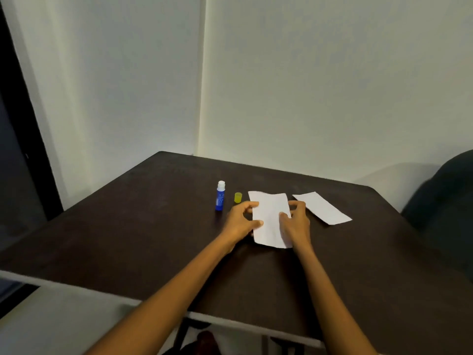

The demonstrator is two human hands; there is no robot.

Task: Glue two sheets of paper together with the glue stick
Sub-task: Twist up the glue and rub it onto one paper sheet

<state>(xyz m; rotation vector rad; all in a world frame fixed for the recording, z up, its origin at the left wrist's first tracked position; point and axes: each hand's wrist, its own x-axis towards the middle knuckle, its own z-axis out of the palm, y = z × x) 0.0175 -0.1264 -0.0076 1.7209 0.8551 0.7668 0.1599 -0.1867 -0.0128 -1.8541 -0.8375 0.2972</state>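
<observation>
Head view: left hand (pixel 242 221) and right hand (pixel 294 222) grip the near sheet (pixel 270 216) by its side edges, mid-frame. Uncapped, the glue stick (pixel 220 196) stands upright up-left of it, nearest the left hand.

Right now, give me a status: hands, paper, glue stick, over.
Left hand and right hand grip the near sheet by its side edges. Second sheet flat to its right, apart. Glue stick upright, uncapped; yellow cap beside it.
</observation>
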